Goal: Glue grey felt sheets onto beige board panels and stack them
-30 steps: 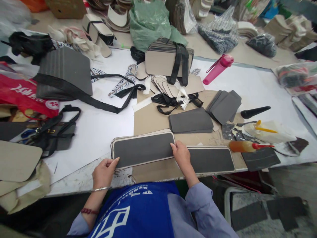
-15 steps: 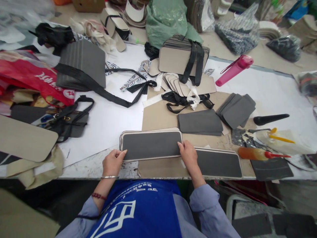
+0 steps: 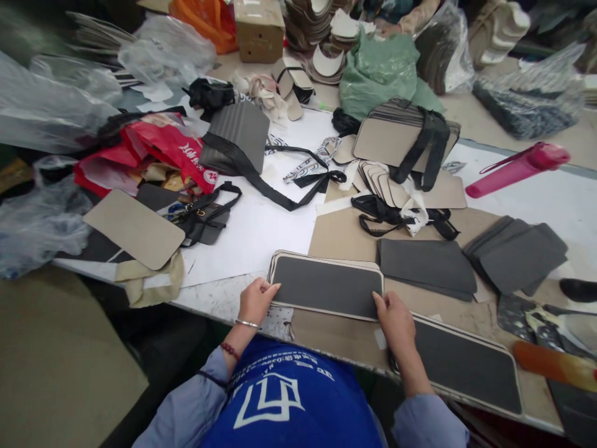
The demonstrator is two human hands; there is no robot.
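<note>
The left hand [image 3: 255, 302] pinches the left end of a dark grey, cream-bordered stack of rectangular panels [image 3: 326, 286], seemingly resting at the white-topped table's [image 3: 221, 295] near edge; the right hand [image 3: 395, 316] grips its right end.

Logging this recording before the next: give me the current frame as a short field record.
Left hand: pinches left end of a stack of beige-rimmed dark-grey rectangular panels
Right hand: pinches its right end
Beyond stack: plain dark-grey rectangular sheets
Right of stack: more beige-rimmed dark-grey panels
Far left: red printed plastic bag
</note>
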